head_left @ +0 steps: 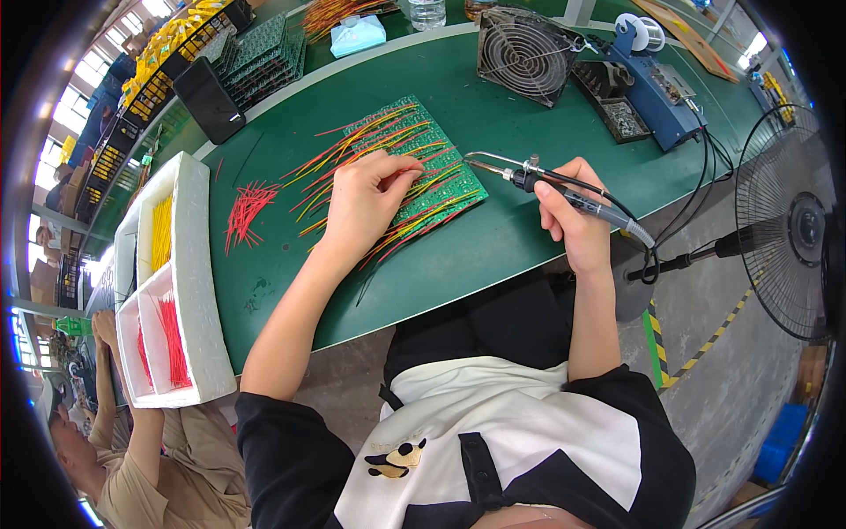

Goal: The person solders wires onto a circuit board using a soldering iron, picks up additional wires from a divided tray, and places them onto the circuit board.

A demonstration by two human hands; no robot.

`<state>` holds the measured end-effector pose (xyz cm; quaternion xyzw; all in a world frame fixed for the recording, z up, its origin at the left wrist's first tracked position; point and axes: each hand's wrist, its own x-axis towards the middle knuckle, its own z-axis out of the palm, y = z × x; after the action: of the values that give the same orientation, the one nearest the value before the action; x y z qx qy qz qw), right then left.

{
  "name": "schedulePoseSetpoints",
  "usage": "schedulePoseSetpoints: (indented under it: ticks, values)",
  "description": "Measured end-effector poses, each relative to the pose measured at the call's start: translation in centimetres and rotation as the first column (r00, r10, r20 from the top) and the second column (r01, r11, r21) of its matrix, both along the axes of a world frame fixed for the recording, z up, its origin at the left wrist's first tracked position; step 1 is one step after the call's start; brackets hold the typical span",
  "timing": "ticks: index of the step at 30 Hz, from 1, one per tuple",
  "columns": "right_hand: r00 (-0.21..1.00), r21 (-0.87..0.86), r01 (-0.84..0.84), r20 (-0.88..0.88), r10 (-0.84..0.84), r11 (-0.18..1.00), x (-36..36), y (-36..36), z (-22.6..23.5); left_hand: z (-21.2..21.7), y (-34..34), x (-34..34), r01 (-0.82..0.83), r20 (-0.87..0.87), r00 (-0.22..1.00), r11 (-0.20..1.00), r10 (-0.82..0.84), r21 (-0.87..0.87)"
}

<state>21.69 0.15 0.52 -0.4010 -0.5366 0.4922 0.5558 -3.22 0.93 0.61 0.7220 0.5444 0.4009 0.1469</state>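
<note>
My left hand [370, 196] hovers over a green circuit board panel [426, 115], thumb and forefinger pinched on a thin red wire at its surface. Rows of red and yellow wires [328, 161] lie across the panel, and many stick out past its left side. In my right hand [577, 220] is a soldering iron [592, 204] with a curved metal solder guide tube [489, 157] clamped along it. Its tip points left, close to the panel's right edge. Whether the tip touches the panel I cannot tell.
Loose red wires [249, 214] lie left of the panel, beside a white foam box [198, 291] of yellow and red wires. A metal-grilled fan [526, 57] and a blue soldering station [656, 97] stand behind. A black floor fan [797, 225] is at right; another person [145, 467] sits left.
</note>
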Motion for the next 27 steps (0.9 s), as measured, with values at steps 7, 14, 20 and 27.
schedulePoseSetpoints:
  ticks: [7,14,20,27]
  values:
    - [1.0,0.002,-0.003,0.021,0.003,1.0,0.02,0.03,-0.11,0.01,-0.01,-0.01,0.002,0.002,1.0,1.0,-0.002,0.013]
    - [1.0,0.0,0.004,0.022,-0.004,1.0,0.11,-0.02,-0.01,-0.04,0.08,-0.08,0.004,-0.008,1.0,1.0,-0.004,0.006]
    - [1.0,0.012,0.012,-0.012,-0.012,1.0,0.2,0.07,-0.21,-0.09,0.07,-0.14,0.006,-0.007,1.0,1.0,-0.006,0.002]
    - [1.0,0.009,0.011,0.003,-0.011,1.0,0.1,0.02,-0.13,-0.13,0.1,-0.07,0.005,0.003,1.0,1.0,-0.005,0.008]
